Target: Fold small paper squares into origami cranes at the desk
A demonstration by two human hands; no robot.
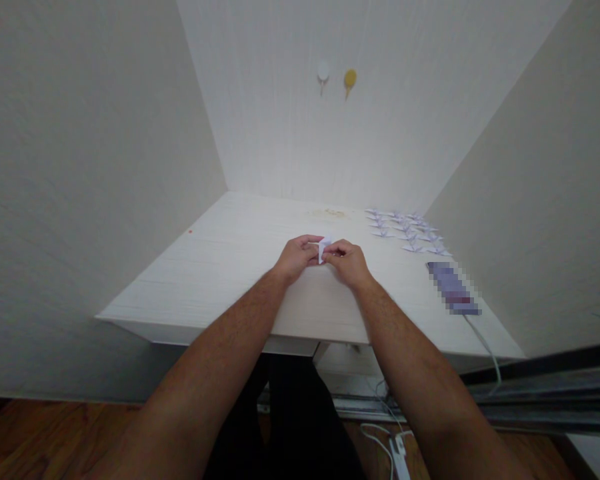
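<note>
A small piece of folded white paper [322,251] is held between my two hands, just above or on the white desk [220,267]. My left hand [300,257] grips it from the left, with fingers at its top and lower edge. From the right, my right hand [347,260] pinches the paper between thumb and fingers. The fingers partly cover the paper, so its exact folds cannot be made out. At the desk's far right lie several folded paper cranes [405,230] in rows.
A phone [453,288], blurred out, lies at the right with a white cable [485,343] running over the desk edge. Two hooks, one white [323,71] and one yellow [350,79], are on the back wall. Walls close in both sides. A power strip [399,457] is on the floor.
</note>
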